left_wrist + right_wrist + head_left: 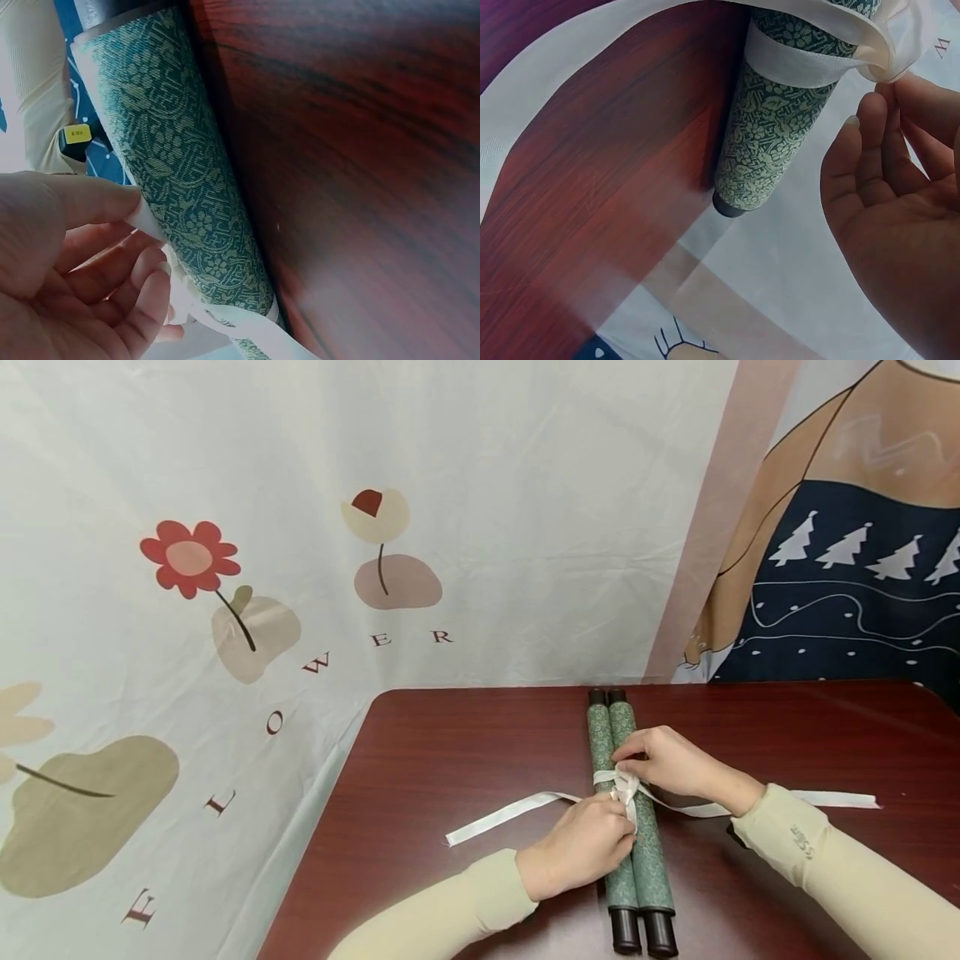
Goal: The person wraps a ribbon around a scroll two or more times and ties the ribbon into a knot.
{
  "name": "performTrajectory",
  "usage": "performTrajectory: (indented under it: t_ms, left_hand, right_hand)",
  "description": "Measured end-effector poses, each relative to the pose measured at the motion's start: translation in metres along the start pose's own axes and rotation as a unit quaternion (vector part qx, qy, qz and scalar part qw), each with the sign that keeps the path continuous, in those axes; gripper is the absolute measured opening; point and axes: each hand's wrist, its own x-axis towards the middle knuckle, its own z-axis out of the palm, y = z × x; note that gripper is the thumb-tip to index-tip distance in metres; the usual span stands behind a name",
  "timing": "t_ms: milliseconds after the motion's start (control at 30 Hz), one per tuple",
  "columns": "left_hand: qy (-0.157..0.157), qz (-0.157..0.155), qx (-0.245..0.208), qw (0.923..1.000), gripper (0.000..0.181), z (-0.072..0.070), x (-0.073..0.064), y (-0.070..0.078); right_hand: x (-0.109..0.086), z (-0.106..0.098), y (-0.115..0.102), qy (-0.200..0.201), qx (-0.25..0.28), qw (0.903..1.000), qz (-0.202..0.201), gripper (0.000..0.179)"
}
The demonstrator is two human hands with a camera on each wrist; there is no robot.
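Two rolled scrolls (654,872), covered in green flower-patterned cloth with black end knobs (626,932), lie side by side on the table. A white ribbon (510,812) goes round their middle, gathered in loops on top, its two tails spread left and right. My left hand (585,842) pinches the ribbon between thumb and fingers on the near side of the knot. In the left wrist view, the pinched white ribbon (148,223) shows beside the green cloth. On the far side, my right hand (669,762) pinches a ribbon loop (881,69) with thumb and fingertips.
The dark red wooden table (435,735) carries the scrolls, whose far ends reach close to its back edge. Behind it hangs a pale printed cloth (525,527) with flowers and letters. A dark band with white trees is printed at the right.
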Motion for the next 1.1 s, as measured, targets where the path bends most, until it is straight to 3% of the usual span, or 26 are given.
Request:
performTrajectory:
  t_ms: [167,467,733,1100]
  left_hand:
    - [0.000,-0.001,-0.029,0.9996,0.022,-0.005,-0.005,-0.002]
    - [0.017,-0.016,-0.074,0.9970,0.016,-0.013,-0.025,-0.015]
    - [0.043,-0.029,-0.117,0.9918,0.011,-0.014,-0.038,-0.027]
    - [0.030,-0.048,-0.149,0.9873,0.009,-0.013,-0.048,-0.035]
  right_hand:
    - [-0.005,-0.004,0.001,0.033,0.015,0.9987,0.035,0.008]
    - [-0.023,-0.019,0.008,0.086,0.026,0.9876,0.129,0.007]
    - [-0.034,-0.030,0.013,0.098,0.044,0.9824,0.153,0.005]
    - [-0.043,-0.041,0.013,0.101,0.078,0.9733,0.191,0.009]
